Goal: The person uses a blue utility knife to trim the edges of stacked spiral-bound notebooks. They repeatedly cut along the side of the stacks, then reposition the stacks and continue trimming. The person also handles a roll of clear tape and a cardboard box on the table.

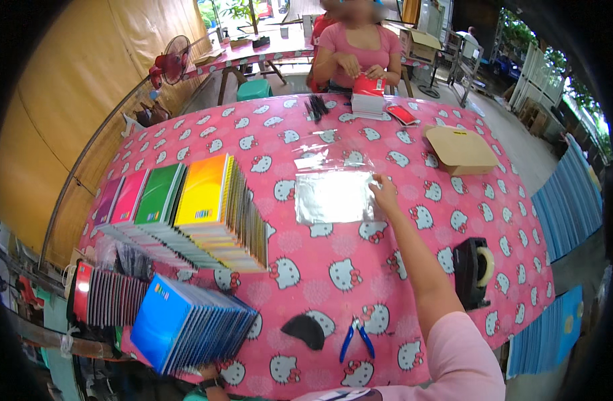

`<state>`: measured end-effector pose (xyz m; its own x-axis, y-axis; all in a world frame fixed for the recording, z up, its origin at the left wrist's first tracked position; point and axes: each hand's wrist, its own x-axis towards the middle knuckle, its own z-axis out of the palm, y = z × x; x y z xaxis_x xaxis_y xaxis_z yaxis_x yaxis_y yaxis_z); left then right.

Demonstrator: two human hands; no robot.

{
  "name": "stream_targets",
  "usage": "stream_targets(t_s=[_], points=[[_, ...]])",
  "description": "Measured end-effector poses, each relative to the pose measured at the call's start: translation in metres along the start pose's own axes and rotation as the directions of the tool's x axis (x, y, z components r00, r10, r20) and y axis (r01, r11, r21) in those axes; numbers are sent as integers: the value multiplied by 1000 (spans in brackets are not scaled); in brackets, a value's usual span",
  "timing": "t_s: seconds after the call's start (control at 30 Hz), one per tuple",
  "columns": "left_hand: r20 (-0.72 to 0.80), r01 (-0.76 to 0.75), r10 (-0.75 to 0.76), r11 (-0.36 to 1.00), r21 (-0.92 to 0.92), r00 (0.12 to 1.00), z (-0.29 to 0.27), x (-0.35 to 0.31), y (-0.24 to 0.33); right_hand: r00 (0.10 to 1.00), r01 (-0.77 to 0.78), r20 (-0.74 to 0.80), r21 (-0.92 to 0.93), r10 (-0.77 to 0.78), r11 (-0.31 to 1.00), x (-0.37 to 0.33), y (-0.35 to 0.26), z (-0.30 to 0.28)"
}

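Observation:
My right hand (384, 194) reaches across the table, its fingers closed at the right edge of a shiny clear plastic bag (330, 198) that lies flat with its transparent flap toward the far side. My left hand (209, 371) is low at the lower edge, beside a stack of blue spiral notebooks (164, 321); its fingers are hidden behind the stack. Beyond the blue stack stand tall stacks of yellow notebooks (202, 190), green notebooks (160, 194), pink notebooks (130, 196) and purple notebooks (108, 200). Red notebooks (83, 294) are packed on their edges at the left.
Blue-handled pliers (356, 339) and a black curved piece (305, 330) lie near me. At the right stands a tape dispenser (473, 273); farther off is a cardboard box (460, 150). Across the table a co-worker (360, 50) handles a stack of red-covered notebooks (368, 100).

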<state>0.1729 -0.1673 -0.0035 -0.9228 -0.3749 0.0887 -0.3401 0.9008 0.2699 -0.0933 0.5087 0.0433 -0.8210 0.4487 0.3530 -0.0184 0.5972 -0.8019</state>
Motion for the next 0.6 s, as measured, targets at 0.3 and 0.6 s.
stream_targets(t_s=[0.3,0.6], points=[[19,33,-34,998,45,999,8,3,25,939,-334,-75,44,337,941,137,6,71],[54,-3,0,999,50,999,16,26,39,727,-526,625,238,286,816,156,24,20]])
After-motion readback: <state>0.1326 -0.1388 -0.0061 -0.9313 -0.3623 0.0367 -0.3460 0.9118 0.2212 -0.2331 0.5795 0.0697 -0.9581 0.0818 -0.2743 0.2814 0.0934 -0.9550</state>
